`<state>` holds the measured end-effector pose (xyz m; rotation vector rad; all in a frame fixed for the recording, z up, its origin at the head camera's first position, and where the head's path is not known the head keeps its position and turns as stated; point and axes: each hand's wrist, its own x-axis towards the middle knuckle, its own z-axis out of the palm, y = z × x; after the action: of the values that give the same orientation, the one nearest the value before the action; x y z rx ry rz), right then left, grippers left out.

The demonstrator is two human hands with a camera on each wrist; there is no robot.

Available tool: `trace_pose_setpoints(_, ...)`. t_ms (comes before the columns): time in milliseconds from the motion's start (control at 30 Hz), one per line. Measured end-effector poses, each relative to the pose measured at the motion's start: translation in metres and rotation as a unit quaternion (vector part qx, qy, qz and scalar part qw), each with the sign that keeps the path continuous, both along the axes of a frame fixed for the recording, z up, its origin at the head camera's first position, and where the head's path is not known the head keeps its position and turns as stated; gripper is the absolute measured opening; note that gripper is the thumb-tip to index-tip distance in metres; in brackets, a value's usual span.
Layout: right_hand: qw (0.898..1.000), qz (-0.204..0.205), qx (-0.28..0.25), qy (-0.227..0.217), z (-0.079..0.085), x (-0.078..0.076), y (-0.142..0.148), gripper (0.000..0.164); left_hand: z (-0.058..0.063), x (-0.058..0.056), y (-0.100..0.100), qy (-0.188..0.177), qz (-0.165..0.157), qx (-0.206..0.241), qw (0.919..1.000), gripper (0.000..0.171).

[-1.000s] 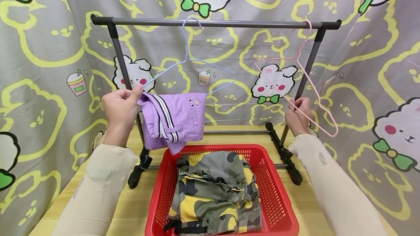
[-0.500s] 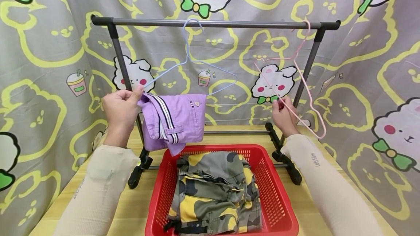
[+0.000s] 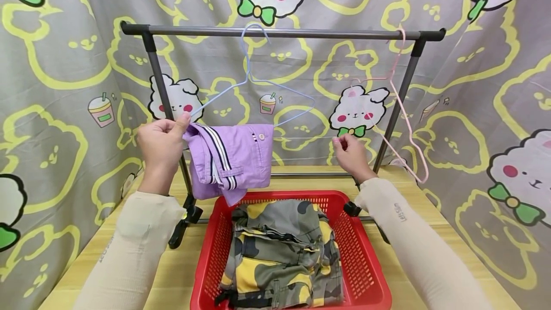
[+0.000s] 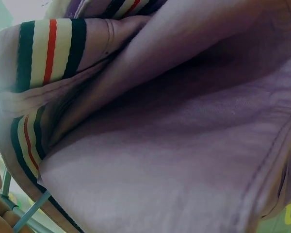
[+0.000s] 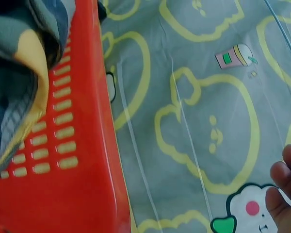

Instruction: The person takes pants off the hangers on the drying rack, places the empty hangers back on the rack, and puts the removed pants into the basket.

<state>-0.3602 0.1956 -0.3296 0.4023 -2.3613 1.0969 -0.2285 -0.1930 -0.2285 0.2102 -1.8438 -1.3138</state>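
Note:
Folded purple pants with a striped band hang over the lower part of a blue wire hanger, whose hook is on the rack's bar. My left hand pinches the pants at the hanger's left corner. Close up in the left wrist view, the purple cloth gapes, with hanger wire beside my fingers. My right hand is in the air right of the pants, holding nothing, its fingers loosely bent. Right of it a pink hanger hangs from the bar, apart from the hand.
A red plastic basket stands on the wooden tabletop below, holding folded camouflage pants. The dark metal rack stands behind it on black feet. A patterned grey curtain surrounds the back and sides.
My right hand has let go of the pink hanger and moved left towards the pants. The pink hanger has swung a little. My left hand and the pants have hardly moved.

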Motion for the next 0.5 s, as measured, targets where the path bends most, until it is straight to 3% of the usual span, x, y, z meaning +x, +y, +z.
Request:
trace_pose_setpoints(233,1.000,0.017,0.020,-0.008,0.006,0.006,-0.020,0.030,0.001,0.001,0.002,-0.011,0.010,-0.010,0.9998,0.055)
trace_pose_setpoints(500,0.997,0.073,-0.002,0.002,0.006,0.011,-0.043,0.027,-0.001,0.003,0.005,-0.019,0.004,-0.006,0.9998,0.057)
